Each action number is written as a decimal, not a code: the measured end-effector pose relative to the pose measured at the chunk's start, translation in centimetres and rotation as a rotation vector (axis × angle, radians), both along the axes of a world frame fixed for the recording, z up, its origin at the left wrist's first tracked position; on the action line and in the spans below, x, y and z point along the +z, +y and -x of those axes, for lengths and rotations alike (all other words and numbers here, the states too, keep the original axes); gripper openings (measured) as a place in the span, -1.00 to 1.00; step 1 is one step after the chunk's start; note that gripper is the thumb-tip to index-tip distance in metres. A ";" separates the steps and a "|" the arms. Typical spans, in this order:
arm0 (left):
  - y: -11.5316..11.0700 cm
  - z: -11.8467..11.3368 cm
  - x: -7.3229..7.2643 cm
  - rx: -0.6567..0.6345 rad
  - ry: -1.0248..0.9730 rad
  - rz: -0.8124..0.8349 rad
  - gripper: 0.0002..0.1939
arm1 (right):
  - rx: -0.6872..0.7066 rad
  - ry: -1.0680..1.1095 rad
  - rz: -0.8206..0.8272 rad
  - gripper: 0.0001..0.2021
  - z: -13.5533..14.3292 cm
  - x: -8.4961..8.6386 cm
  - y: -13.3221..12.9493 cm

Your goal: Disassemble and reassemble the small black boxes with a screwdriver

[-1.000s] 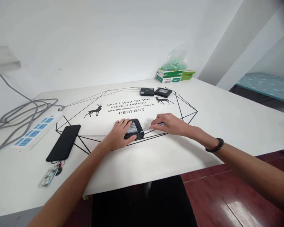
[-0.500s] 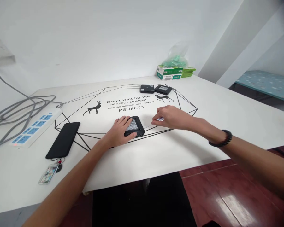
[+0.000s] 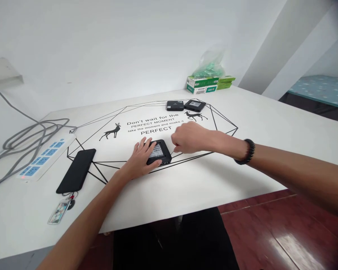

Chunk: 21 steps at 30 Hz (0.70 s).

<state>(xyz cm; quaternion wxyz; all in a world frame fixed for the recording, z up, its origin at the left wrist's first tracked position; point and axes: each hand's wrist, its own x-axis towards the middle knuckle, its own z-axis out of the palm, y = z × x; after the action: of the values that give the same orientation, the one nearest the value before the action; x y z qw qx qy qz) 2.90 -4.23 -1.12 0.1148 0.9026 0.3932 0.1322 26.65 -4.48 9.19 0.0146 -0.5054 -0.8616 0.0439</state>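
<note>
A: Left hand (image 3: pixel 142 157) first: fingers spread flat, nothing clasped, palm-down over the left part of the black device (image 3: pixel 162 153), thumb along its near edge!

B: And the right hand (image 3: pixel 189 138)?

A: Curled tight, knuckles up, just right of the device. Whether something is pinched inside, I can't tell; the fingers hide it.

B: So which hand is nearer?

A: The left, no contest: it's touching. From the right hand, the device lies leftward and a shade closer to the body, a narrow strip of table (image 3: pixel 270 150) between. That sideways gap is the relation to watch!

B: And its long axis?

A: Can't call it with the left hand covering one side. Its bare right edge runs away from the body, facing the right hand.

B: Farther out?

A: Two more black devices, a left one (image 3: pixel 175 106) and a right one (image 3: pixel 195 105), lie side by side beyond the right hand. Off left, a black phone (image 3: pixel 76 170), then a power strip (image 3: pixel 46 155). Green-and-white boxes (image 3: pixel 202 85) sit at the back!
</note>
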 end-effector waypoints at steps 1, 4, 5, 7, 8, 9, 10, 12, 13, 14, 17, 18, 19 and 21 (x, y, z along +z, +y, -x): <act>0.0 0.0 0.0 0.006 0.001 0.000 -0.27 | -0.013 -0.010 0.071 -0.87 -1.3 -1.0 -0.3; 0.0 0.0 0.0 0.003 0.009 0.016 -0.23 | -0.158 0.296 0.329 -0.64 -4.9 -3.9 -1.9; 0.0 0.0 0.1 0.000 0.013 0.024 -0.21 | -0.256 0.366 0.315 -0.57 -5.8 -4.5 -2.5; 0.0 -0.1 0.2 -0.003 0.014 0.029 -0.20 | -0.353 0.432 0.223 -0.48 -6.8 -5.1 -3.4; -0.1 -0.1 0.3 -0.005 0.009 0.027 -0.20 | -0.386 0.423 0.184 -0.44 -6.9 -5.0 -3.5; -0.1 -0.1 0.4 -0.008 0.001 0.024 -0.22 | -0.403 0.401 0.153 -0.42 -6.8 -4.9 -3.4; -0.1 -0.1 0.5 -0.012 -0.007 0.023 -0.23 | -0.406 0.367 0.129 -0.42 -6.6 -4.7 -3.1; -0.1 -0.1 0.7 -0.019 -0.018 0.025 -0.24 | -0.376 0.293 0.057 -0.51 -5.8 -4.3 -2.0; -0.1 -0.1 0.7 -0.020 -0.021 0.028 -0.25 | -0.348 0.254 0.008 -0.56 -5.3 -4.2 -1.3; -0.1 0.0 0.7 -0.020 -0.023 0.031 -0.25 | -0.323 0.223 -0.028 -0.58 -4.9 -4.1 -0.6; 0.0 0.1 0.6 -0.023 -0.021 0.045 -0.23 | -0.292 0.167 -0.070 -0.60 -3.6 -4.0 0.9; 0.0 0.1 0.5 -0.022 -0.019 0.049 -0.23 | -0.291 0.154 -0.074 -0.60 -3.3 -4.0 1.3; 0.0 0.2 0.5 -0.020 -0.016 0.053 -0.22 | -0.290 0.140 -0.082 -0.61 -3.1 -3.9 1.5; 0.0 0.2 0.4 -0.013 -0.014 0.057 -0.21 | -0.285 0.102 -0.100 -0.62 -2.8 -3.7 1.8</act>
<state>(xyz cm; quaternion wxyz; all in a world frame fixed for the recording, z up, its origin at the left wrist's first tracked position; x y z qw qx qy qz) 2.69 -4.20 -0.74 0.1440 0.9007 0.3899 0.1268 29.44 -2.68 5.51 0.0897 -0.6183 -0.7805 0.0242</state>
